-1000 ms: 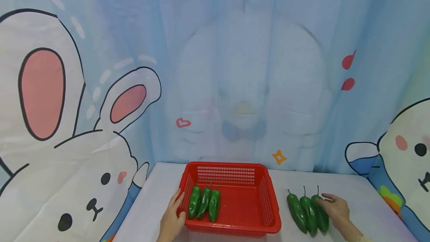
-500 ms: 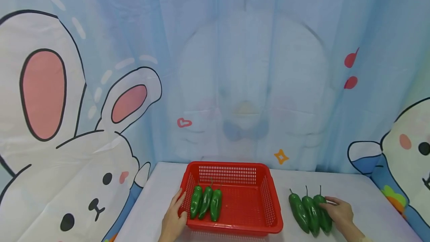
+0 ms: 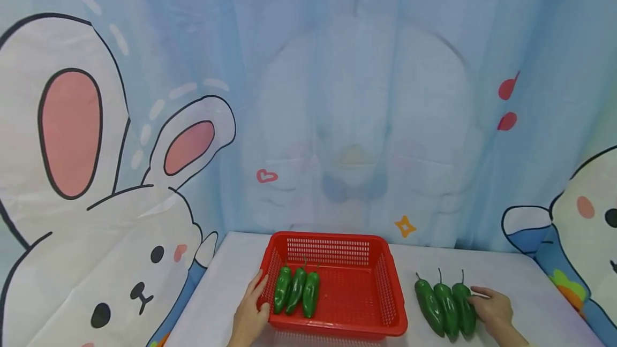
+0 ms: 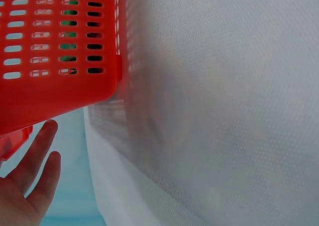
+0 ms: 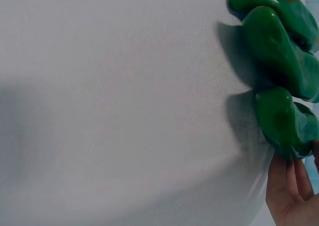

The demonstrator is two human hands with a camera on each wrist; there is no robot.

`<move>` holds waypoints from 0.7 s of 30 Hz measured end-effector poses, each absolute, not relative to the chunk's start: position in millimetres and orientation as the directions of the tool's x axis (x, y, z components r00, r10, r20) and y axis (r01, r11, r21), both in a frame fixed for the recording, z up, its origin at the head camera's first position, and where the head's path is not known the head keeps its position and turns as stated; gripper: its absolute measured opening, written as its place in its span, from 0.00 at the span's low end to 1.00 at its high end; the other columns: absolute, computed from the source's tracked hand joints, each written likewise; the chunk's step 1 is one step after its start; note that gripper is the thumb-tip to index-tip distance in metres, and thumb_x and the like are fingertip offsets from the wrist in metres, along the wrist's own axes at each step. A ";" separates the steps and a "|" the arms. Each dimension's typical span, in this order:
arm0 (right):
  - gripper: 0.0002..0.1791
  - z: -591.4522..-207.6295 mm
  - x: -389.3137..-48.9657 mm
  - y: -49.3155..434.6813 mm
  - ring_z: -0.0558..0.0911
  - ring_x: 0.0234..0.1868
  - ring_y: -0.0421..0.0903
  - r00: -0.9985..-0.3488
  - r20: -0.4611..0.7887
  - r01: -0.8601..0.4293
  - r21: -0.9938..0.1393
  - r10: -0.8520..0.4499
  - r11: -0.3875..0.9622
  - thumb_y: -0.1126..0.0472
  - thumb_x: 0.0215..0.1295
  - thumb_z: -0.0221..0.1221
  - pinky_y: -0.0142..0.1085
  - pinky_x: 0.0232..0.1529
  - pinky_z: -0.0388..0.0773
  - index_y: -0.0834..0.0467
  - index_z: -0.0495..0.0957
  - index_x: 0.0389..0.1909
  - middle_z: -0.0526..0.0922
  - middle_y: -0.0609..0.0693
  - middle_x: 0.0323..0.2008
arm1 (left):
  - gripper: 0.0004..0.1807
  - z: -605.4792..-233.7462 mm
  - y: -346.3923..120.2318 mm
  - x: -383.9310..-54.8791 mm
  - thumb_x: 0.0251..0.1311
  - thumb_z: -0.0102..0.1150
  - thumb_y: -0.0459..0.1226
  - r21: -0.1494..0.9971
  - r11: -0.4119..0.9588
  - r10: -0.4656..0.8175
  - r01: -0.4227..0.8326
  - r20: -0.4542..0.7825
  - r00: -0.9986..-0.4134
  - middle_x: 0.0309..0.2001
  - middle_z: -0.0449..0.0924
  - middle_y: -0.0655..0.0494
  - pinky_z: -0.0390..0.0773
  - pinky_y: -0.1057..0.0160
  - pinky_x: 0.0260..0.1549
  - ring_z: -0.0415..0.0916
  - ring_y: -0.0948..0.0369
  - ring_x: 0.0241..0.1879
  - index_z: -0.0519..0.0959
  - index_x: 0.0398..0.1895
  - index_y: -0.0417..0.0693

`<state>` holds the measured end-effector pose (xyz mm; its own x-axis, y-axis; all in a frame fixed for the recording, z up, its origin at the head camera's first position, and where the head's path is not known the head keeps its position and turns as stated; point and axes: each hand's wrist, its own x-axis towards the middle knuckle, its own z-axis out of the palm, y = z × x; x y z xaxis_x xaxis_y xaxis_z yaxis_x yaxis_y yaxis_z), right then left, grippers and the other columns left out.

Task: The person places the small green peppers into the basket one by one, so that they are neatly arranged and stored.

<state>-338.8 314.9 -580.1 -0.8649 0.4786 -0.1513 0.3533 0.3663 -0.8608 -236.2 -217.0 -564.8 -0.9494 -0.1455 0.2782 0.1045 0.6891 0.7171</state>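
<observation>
In the head view a red plastic basket (image 3: 337, 330) stands at the middle of the table, with several slots in its walls. Three green peppers (image 3: 296, 289) lie side by side in its left part. My left hand (image 3: 249, 315) rests against the basket's left side, fingers fairly straight along the rim; the left wrist view shows its fingertips beside the basket. Right of the basket lie three more green peppers, stems pointing away. My right hand (image 3: 494, 309) pinches the rightmost pepper (image 3: 464, 312) at its right side; in the right wrist view the fingertips (image 5: 290, 168) touch it.
White cloth covers the table (image 3: 424, 261), and its back edge meets a light blue curtain (image 3: 356, 95) printed with cartoon animals. The basket's right wall (image 3: 388, 293) stands between the two groups of peppers.
My right hand has slid a little right and nearer, and the rightmost pepper's stem end has shifted slightly right. My left hand stays on the basket; the head view has shifted slightly.
</observation>
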 end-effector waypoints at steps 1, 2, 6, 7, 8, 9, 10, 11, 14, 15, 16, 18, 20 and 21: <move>0.26 -580.0 -338.1 315.4 0.75 0.51 0.72 -0.863 -0.154 0.354 -0.863 0.481 0.360 0.73 0.55 0.60 0.48 0.35 0.82 0.78 0.71 0.56 0.79 0.76 0.43 | 0.35 -564.9 -217.1 -236.7 0.51 0.53 0.28 0.716 0.690 -0.141 0.107 0.279 -0.950 0.73 0.61 0.48 0.72 0.41 0.57 0.63 0.46 0.68 0.70 0.69 0.39; 0.26 -580.1 -337.7 316.0 0.75 0.51 0.72 -0.863 -0.156 0.354 -0.865 0.481 0.355 0.73 0.55 0.59 0.49 0.36 0.81 0.78 0.71 0.56 0.79 0.76 0.44 | 0.35 -565.4 -217.1 -237.2 0.51 0.53 0.28 0.712 0.694 -0.137 0.109 0.279 -0.950 0.73 0.61 0.48 0.72 0.41 0.57 0.64 0.46 0.68 0.70 0.69 0.39; 0.25 -578.6 -336.7 318.1 0.76 0.50 0.71 -0.861 -0.150 0.347 -0.871 0.487 0.346 0.73 0.55 0.60 0.46 0.33 0.82 0.78 0.71 0.56 0.80 0.75 0.42 | 0.35 -566.8 -217.2 -238.1 0.50 0.53 0.28 0.708 0.698 -0.138 0.105 0.277 -0.951 0.73 0.61 0.48 0.74 0.41 0.56 0.64 0.46 0.67 0.70 0.68 0.40; 0.25 -577.9 -336.8 318.4 0.76 0.50 0.71 -0.860 -0.148 0.345 -0.873 0.488 0.344 0.73 0.55 0.60 0.45 0.32 0.81 0.78 0.71 0.56 0.80 0.75 0.42 | 0.35 -567.4 -217.2 -238.3 0.50 0.53 0.28 0.705 0.702 -0.138 0.103 0.276 -0.951 0.73 0.61 0.48 0.74 0.41 0.56 0.64 0.46 0.67 0.70 0.68 0.40; 0.25 -577.2 -337.0 318.9 0.76 0.50 0.71 -0.860 -0.146 0.344 -0.875 0.489 0.342 0.73 0.56 0.60 0.45 0.32 0.82 0.77 0.71 0.56 0.80 0.75 0.43 | 0.35 -567.7 -217.2 -238.5 0.50 0.53 0.28 0.704 0.704 -0.140 0.100 0.275 -0.951 0.73 0.61 0.48 0.74 0.41 0.56 0.64 0.46 0.68 0.70 0.68 0.40; 0.25 -576.2 -337.0 319.3 0.76 0.50 0.71 -0.858 -0.143 0.342 -0.876 0.493 0.341 0.74 0.56 0.60 0.44 0.29 0.82 0.77 0.71 0.56 0.80 0.75 0.43 | 0.35 -567.8 -217.2 -238.6 0.50 0.53 0.28 0.702 0.705 -0.141 0.097 0.273 -0.952 0.73 0.61 0.48 0.73 0.41 0.56 0.64 0.46 0.68 0.70 0.68 0.40; 0.25 -575.5 -337.2 319.7 0.76 0.50 0.71 -0.856 -0.144 0.343 -0.877 0.497 0.336 0.74 0.57 0.59 0.44 0.28 0.82 0.77 0.71 0.56 0.79 0.75 0.44 | 0.36 -567.7 -217.1 -238.7 0.50 0.53 0.28 0.702 0.706 -0.143 0.094 0.271 -0.952 0.73 0.61 0.48 0.73 0.42 0.56 0.64 0.46 0.68 0.70 0.69 0.40; 0.24 -574.6 -337.6 320.1 0.76 0.51 0.71 -0.854 -0.148 0.344 -0.879 0.500 0.329 0.74 0.58 0.59 0.44 0.28 0.82 0.77 0.71 0.57 0.79 0.76 0.46 | 0.36 -567.7 -217.4 -238.8 0.50 0.53 0.28 0.701 0.707 -0.142 0.094 0.270 -0.952 0.73 0.61 0.48 0.73 0.41 0.56 0.64 0.45 0.68 0.70 0.69 0.40; 0.24 -571.7 -338.2 320.9 0.74 0.54 0.71 -0.847 -0.160 0.351 -0.885 0.508 0.307 0.73 0.60 0.57 0.44 0.30 0.82 0.76 0.70 0.58 0.76 0.76 0.52 | 0.36 -566.9 -218.2 -239.0 0.50 0.53 0.28 0.700 0.708 -0.136 0.096 0.268 -0.954 0.73 0.61 0.48 0.74 0.41 0.55 0.64 0.45 0.67 0.70 0.69 0.40; 0.24 -570.5 -338.3 321.3 0.73 0.55 0.71 -0.844 -0.167 0.354 -0.887 0.509 0.295 0.73 0.61 0.57 0.45 0.31 0.82 0.76 0.70 0.59 0.74 0.76 0.54 | 0.36 -566.7 -218.2 -239.0 0.50 0.53 0.28 0.701 0.707 -0.135 0.097 0.268 -0.954 0.73 0.61 0.48 0.74 0.41 0.55 0.64 0.45 0.67 0.70 0.69 0.40; 0.24 -569.5 -338.5 321.8 0.72 0.56 0.71 -0.843 -0.180 0.360 -0.889 0.508 0.282 0.73 0.62 0.56 0.46 0.33 0.83 0.76 0.69 0.59 0.72 0.76 0.56 | 0.35 -566.6 -218.2 -238.9 0.50 0.53 0.28 0.702 0.706 -0.134 0.097 0.268 -0.954 0.73 0.61 0.48 0.74 0.41 0.55 0.65 0.45 0.67 0.70 0.69 0.40; 0.25 -567.3 -338.4 322.9 0.71 0.58 0.70 -0.842 -0.200 0.367 -0.893 0.502 0.259 0.72 0.63 0.55 0.46 0.34 0.83 0.76 0.69 0.60 0.69 0.76 0.59 | 0.35 -567.1 -218.2 -239.1 0.51 0.53 0.28 0.699 0.709 -0.135 0.097 0.269 -0.954 0.73 0.60 0.48 0.74 0.41 0.54 0.65 0.45 0.67 0.70 0.69 0.40; 0.25 -565.5 -338.5 324.4 0.70 0.59 0.71 -0.843 -0.219 0.368 -0.901 0.491 0.231 0.72 0.63 0.55 0.46 0.33 0.83 0.77 0.67 0.61 0.66 0.77 0.61 | 0.35 -567.3 -218.1 -239.2 0.51 0.53 0.28 0.697 0.710 -0.136 0.098 0.273 -0.953 0.73 0.61 0.48 0.75 0.41 0.54 0.65 0.45 0.67 0.70 0.69 0.40; 0.26 -565.1 -338.6 325.2 0.70 0.59 0.71 -0.844 -0.226 0.366 -0.905 0.487 0.215 0.72 0.63 0.54 0.45 0.31 0.83 0.77 0.67 0.61 0.66 0.77 0.61 | 0.35 -567.6 -218.0 -239.3 0.51 0.53 0.29 0.696 0.711 -0.134 0.100 0.275 -0.952 0.73 0.61 0.47 0.75 0.41 0.54 0.65 0.45 0.67 0.70 0.69 0.40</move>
<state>-338.6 325.2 -565.1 -0.8438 0.4868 -0.2260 0.3665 0.2150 -0.9053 -239.3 -218.0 -567.6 -0.9521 -0.1345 0.2746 0.1002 0.7112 0.6958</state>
